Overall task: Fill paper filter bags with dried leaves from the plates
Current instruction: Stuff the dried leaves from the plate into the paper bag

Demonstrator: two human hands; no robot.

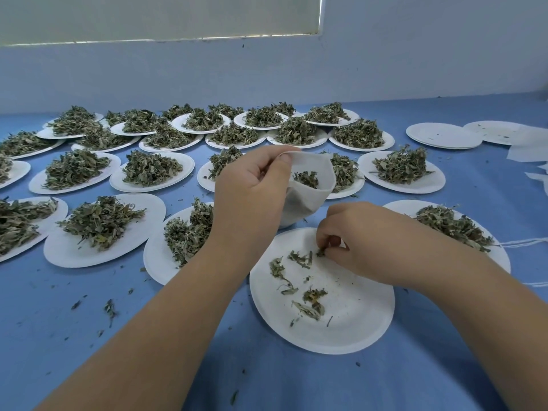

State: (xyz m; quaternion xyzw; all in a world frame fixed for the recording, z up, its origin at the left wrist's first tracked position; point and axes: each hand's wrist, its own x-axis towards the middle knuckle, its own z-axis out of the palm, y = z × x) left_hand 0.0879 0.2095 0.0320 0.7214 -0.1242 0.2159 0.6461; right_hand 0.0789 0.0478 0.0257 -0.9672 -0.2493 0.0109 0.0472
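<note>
My left hand point(249, 194) grips the rim of a white paper filter bag point(308, 200), holding its mouth open above the table; dried leaves show inside it. Just below, a white paper plate point(355, 321) holds only a few scattered dried leaves point(311, 295). My right hand point(361, 244) rests over the plate's far side, and its fingertips pinch a small tuft of leaves. The bag's lower end hangs near the plate's far rim.
Several white plates heaped with dried leaves point(100, 223) cover the blue table point(59, 336) to the left and behind. A stack of bare plates point(443, 136) and loose filter bags point(527, 154) lie far right. White strings point(525, 241) trail at the right edge. Leaf crumbs litter the cloth.
</note>
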